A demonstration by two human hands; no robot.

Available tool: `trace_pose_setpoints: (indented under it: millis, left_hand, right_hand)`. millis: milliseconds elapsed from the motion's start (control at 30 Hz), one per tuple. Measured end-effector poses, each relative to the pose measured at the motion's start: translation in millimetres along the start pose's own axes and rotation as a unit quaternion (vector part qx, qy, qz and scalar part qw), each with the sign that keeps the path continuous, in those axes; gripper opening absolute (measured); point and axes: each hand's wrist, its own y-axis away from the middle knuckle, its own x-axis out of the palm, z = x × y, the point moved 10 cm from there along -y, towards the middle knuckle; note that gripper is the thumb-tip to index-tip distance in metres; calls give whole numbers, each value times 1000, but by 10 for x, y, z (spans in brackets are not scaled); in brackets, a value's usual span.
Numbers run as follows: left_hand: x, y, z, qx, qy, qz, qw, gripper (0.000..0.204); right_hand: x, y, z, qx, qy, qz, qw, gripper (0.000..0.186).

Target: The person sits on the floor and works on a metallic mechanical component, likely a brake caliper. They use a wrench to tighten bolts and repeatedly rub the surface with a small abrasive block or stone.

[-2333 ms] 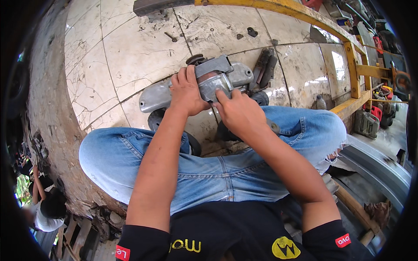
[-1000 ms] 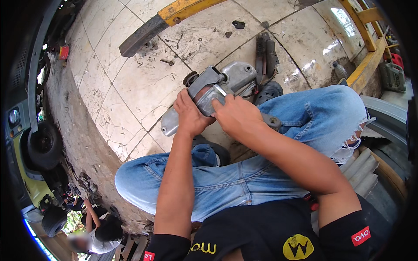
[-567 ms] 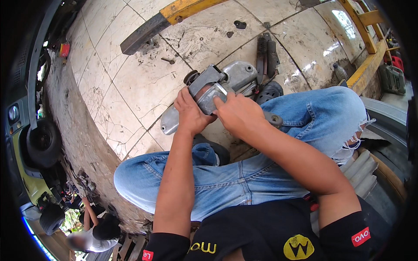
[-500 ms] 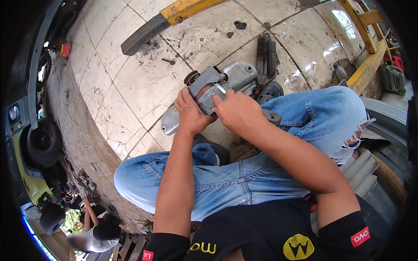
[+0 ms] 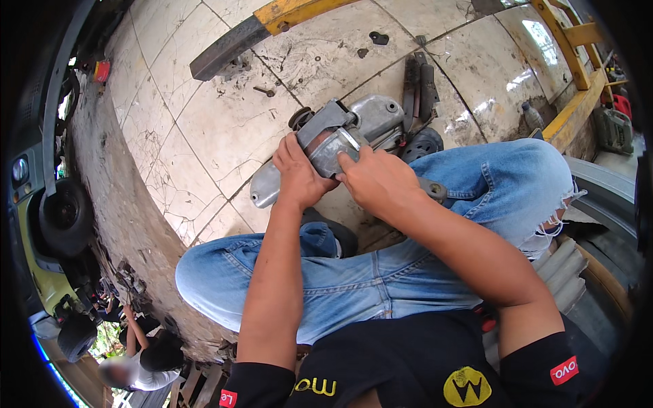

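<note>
A grey cast-metal machine part (image 5: 337, 153) with a rounded housing is in front of me, low over the tiled floor. One long rounded metal arm (image 5: 266, 188) sticks out at its left and another metal lobe (image 5: 375, 112) at its upper right. My left hand (image 5: 296, 170) is wrapped round the housing's left side, fingers on top. My right hand (image 5: 376, 175) is closed at the housing's right edge, thumb and fingers pressed together. A thin bright strip (image 5: 349, 140) shows beside the right fingertips; whether they hold it I cannot tell. A dark round pulley-like piece (image 5: 301, 118) sits behind the housing.
Dark-handled tools (image 5: 420, 85) lie on the floor beyond the part. A bolt (image 5: 264, 91) and a small dark plate (image 5: 379, 38) lie farther off. A yellow metal frame (image 5: 578, 109) stands at right, a yellow-black beam (image 5: 272, 30) at the top. Another person (image 5: 139, 360) sits at lower left.
My right hand has slid slightly right and down along the housing's edge, and more of the bright strip shows. My left hand keeps its hold.
</note>
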Motion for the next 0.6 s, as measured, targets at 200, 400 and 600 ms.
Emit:
trace_pose_setpoints:
  millis: [200, 400, 600]
  left_hand:
    - [-21, 9, -7, 16, 7, -6, 1000, 130]
    - [-19, -6, -23, 8, 17, -4, 1000, 130]
    - [6, -20, 12, -13, 16, 3, 1000, 131]
  right_hand:
    - [-20, 4, -16, 2, -3, -6, 1000, 35]
    - [-13, -90, -28, -3, 5, -15, 1000, 35]
    - [-41, 13, -8, 20, -1, 6, 1000, 33]
